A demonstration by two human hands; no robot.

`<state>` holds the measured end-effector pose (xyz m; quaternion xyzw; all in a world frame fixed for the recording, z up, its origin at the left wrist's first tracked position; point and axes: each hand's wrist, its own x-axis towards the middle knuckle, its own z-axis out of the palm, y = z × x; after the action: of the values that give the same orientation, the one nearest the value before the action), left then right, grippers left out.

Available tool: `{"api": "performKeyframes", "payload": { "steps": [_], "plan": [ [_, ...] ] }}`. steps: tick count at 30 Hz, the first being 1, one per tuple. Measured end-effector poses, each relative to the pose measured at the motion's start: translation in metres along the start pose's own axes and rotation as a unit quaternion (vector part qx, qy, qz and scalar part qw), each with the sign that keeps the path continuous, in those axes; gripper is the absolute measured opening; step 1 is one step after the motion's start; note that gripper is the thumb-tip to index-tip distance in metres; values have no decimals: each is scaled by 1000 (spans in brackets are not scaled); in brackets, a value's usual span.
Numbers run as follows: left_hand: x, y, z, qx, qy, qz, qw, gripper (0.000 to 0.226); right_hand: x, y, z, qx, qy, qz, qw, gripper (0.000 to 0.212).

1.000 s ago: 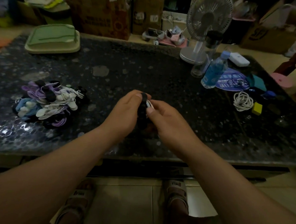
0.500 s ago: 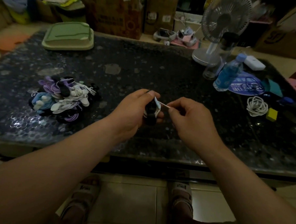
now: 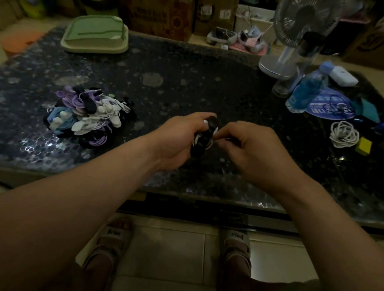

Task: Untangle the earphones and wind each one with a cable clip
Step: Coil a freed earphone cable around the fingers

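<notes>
The person holds the work just above the near part of the bench (image 3: 190,83), in front of the body. The left hand (image 3: 178,140) grips a black cable clip (image 3: 206,137), fingers curled around it, with the white earphone cable (image 3: 195,142) showing at its edges. The right hand (image 3: 253,153) is closed in a pinch at the right side of the clip. It seems to hold the earphone cable there, but the fingers hide the exact contact.

To do this step well, the left hand should probably keep the clip steady and not turn it. The right hand should lay each loop flat with light tension, then tuck the end in so nothing hangs loose.

A pile of wound earphones (image 3: 88,115) lies on the bench to the left, well apart from the hands. On the right there is a loose white coil (image 3: 344,134), a yellow block (image 3: 363,146) just beside it, and a blue bottle (image 3: 307,91) farther back. None of these stands between the hands and the pile. The light is weak, so the thin cable is hard to see against the dark bench.
</notes>
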<state>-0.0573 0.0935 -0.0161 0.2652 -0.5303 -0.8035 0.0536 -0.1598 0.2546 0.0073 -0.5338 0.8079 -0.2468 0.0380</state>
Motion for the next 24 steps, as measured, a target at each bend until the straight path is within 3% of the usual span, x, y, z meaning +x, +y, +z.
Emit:
{"api": "performKeyframes", "payload": {
  "steps": [3, 8, 12, 16, 19, 24],
  "plan": [
    [-2, -2, -1, 40, -29, 11, 999, 28, -3, 3, -1, 35, 10, 9, 999, 14],
    [-2, -5, 2, 171, 3, 51, 984, 33, -2, -1, 2, 24, 24, -24, 999, 14],
    [-6, -2, 2, 168, -6, 6, 986, 26, -2, 0, -2, 91, 37, 13, 995, 11],
    [-9, 0, 5, 180, -39, -17, 983, 18, 2, 3, -1, 99, 31, 5, 995, 11],
    [-11, 3, 2, 145, -70, -30, 986, 15, 4, 8, -4, 169, 22, 42, 984, 10],
    [-18, 5, 5, 219, -163, -1, 962, 13, 3, 14, -10, 246, -23, 84, 965, 8]
  ]
}}
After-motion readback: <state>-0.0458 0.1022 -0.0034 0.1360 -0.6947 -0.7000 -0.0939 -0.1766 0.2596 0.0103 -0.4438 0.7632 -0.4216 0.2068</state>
